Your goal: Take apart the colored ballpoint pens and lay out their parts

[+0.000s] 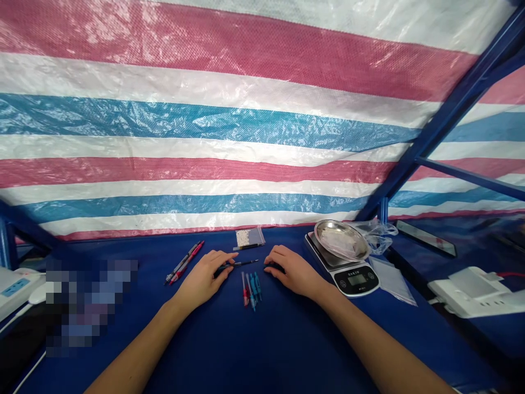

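Observation:
My left hand (pixel 203 279) rests on the dark blue table (pixel 197 350), its fingers closed on the near end of a slim black pen (pixel 240 264). The pen's tip points right, towards my right hand (pixel 293 271). That hand's fingers curl down beside a small dark object (pixel 275 268), mostly hidden beneath them. Just below the gap between my hands lie several blue and red pen parts (pixel 251 291). Farther left are two red-and-black pens (pixel 184 262). A small bag of white beads (pixel 248 237) lies at the back, with a dark pen (pixel 248 247) along its lower edge.
A digital scale (pixel 342 268) holding a steel bowl (pixel 342 239) stands to the right, beside loose plastic bags (pixel 379 236). White power strips sit at both sides (pixel 471 293). A pixelated patch covers the table's left. A striped tarp and blue frame (pixel 447 109) rise behind.

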Motion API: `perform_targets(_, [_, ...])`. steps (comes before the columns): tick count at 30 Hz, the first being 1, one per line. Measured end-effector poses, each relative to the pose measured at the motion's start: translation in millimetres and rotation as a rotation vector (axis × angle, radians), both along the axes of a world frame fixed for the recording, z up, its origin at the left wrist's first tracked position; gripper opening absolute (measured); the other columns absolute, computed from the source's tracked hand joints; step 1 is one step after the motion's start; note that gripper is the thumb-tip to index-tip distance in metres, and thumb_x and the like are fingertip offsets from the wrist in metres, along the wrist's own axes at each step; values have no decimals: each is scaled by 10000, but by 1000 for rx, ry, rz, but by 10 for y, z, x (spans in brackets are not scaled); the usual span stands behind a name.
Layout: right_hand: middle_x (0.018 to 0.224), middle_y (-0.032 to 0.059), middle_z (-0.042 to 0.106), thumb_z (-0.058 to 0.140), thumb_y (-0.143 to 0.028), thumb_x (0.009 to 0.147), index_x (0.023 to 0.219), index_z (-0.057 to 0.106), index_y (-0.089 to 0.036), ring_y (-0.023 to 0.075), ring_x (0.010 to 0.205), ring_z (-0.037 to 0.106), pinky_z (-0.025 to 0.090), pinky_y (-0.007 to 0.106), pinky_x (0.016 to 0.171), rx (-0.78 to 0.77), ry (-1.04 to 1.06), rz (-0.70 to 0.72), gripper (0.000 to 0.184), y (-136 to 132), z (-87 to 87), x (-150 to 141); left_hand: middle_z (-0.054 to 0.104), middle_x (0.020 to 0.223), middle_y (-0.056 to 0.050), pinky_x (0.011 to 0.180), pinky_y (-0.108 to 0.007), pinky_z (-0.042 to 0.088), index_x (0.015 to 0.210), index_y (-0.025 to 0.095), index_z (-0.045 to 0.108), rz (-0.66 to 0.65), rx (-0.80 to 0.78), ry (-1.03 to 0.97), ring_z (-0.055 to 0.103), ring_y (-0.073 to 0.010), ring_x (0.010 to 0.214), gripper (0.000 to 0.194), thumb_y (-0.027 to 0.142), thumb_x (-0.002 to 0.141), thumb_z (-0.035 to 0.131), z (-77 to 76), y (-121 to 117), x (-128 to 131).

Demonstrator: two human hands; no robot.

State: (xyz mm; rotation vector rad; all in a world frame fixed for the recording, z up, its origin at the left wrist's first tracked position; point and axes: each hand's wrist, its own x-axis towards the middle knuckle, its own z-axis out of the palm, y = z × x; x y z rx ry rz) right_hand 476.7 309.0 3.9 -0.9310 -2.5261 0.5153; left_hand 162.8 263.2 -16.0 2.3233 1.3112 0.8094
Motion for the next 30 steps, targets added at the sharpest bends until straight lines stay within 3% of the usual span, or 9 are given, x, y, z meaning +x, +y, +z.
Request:
perform_targets(6, [1149, 77, 674, 597, -283, 1075, 1217, 751, -259, 210, 967, 700, 576, 363, 918, 15, 90, -78, 211, 44, -116, -24, 718, 1266, -88, 1028, -451, 561, 1339, 307, 738, -42, 33, 50, 649, -264, 1146, 351, 319, 1111, 471, 12, -5, 2])
perform_targets(10, [1143, 71, 704, 667, -225, 1024, 1107, 763, -238, 215, 1016, 707, 577, 368, 958, -45, 170, -98, 127, 56, -156, -49, 711, 1275, -81, 1029, -442, 565, 1346, 322, 741, -42, 11, 52, 647, -264, 1155, 352, 294, 1097, 494, 16, -5, -6])
perform_targets(15, [1235, 66, 741, 616, -128, 1012, 1170, 767, -256, 219, 1139, 716, 558, 398, 1060, -112, 223, -54, 254, 79, -181, -65, 714, 1270, -74, 1026, -436, 568, 1335, 334, 747, -44, 22, 45, 654, -261, 1156, 348, 284, 1093, 502, -1, 1, -15])
perform_targets(25, [1196, 77, 753, 594, -118, 1018, 1185, 773, -241, 225, 1126, 707, 568, 401, 1047, -55, 228, -80, 273, 38, -190, -102, 708, 1289, -76, 1066, -446, 546, 1343, 312, 736, -48, 12, 49, 650, -254, 1183, 342, 273, 1096, 502, -10, 3, -19])
perform_targets(30, [1206, 62, 767, 609, -119, 1014, 1194, 765, -263, 229, 1149, 700, 551, 420, 1075, -37, 222, -21, 278, 10, -197, -129, 721, 1263, -82, 1049, -433, 546, 1327, 293, 737, -58, 42, 66, 657, -251, 1156, 327, 284, 1104, 498, 6, -10, 0])
